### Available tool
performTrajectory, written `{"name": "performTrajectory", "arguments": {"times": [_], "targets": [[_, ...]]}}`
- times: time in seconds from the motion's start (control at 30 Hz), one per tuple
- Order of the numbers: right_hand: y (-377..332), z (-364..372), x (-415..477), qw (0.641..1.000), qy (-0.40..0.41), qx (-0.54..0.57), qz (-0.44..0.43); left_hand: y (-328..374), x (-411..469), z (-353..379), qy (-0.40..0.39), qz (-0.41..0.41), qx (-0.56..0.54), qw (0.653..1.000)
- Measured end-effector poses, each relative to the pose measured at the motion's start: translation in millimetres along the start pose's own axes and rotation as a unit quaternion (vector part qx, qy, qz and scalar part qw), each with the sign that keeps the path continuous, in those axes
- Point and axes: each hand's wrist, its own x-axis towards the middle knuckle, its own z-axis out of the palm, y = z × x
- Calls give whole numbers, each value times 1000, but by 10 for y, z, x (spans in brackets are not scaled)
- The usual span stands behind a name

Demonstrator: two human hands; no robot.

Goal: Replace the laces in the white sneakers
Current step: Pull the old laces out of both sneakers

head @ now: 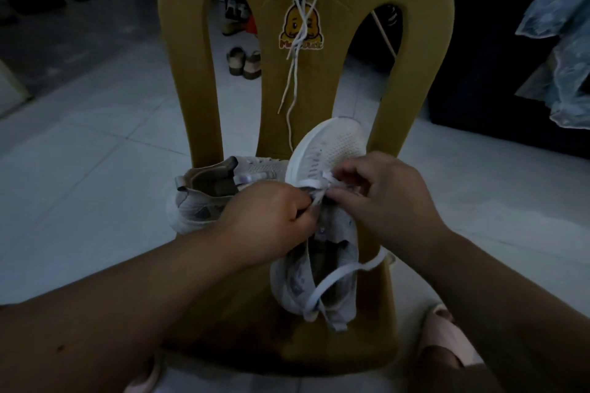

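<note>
A white mesh sneaker (332, 150) lies on the seat of a yellow plastic chair (191, 41), toe pointing away from me. A flat white lace (335, 274) runs through its front eyelets and trails over the heel toward me. My left hand (271, 217) pinches the lace at the eyelets. My right hand (383, 198) pinches the same lace just across from it. The second sneaker (204, 198) lies on its side at the left of the seat, partly behind my left hand. Thin white laces (297, 51) hang down the chair back.
Sandals (244, 62) and other shoes (236, 14) stand on the tiled floor behind the chair. Dark shoes (41, 0) sit at the far left. Blue-grey cloth (562, 41) hangs at the right. My feet in pink slippers (447, 338) flank the chair's front.
</note>
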Motion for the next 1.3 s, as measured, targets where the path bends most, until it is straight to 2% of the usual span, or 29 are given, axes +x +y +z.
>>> {"name": "performTrajectory", "arguments": {"times": [0.1, 0.2, 0.33, 0.5, 0.67, 0.73, 0.87, 1.0, 1.07, 1.13, 1.2, 1.3], "targets": [[-25, -14, 26, 998, -9, -59, -7, -11, 15, 25, 4, 25, -11, 1000], [-20, -5, 17, 997, -46, -54, 11, -2, 14, 27, -9, 36, -2, 999], [16, -66, 38, 990, -67, 100, 81, 31, 15, 4, -7, -31, 2, 999], [34, -103, 33, 977, -64, 182, 88, 177, 36, 6, 50, -82, -26, 995], [105, -57, 26, 999, 24, 8, 43, 243, 79, 12, 53, -79, -41, 995], [130, 6, 11, 999, 12, -50, 9, 234, 83, 34, 56, -92, -52, 993], [129, 82, -49, 999, 21, -26, -42, 189, 58, 58, 67, -115, -61, 989], [108, 186, -63, 996, -2, -75, -54, 181, 27, 51, 69, -116, -81, 988], [86, 199, -52, 997, -5, -48, -61, 188, 18, 49, 66, -120, -78, 988], [96, 132, -50, 997, -39, 21, -60, 167, 26, 20, 73, -136, -80, 985], [159, 41, -63, 989, -109, 78, -64, 133, 40, -42, 79, -158, -91, 980], [241, 10, -146, 976, -188, 82, -70, 108, 22, -93, 69, -162, -72, 982]]}}
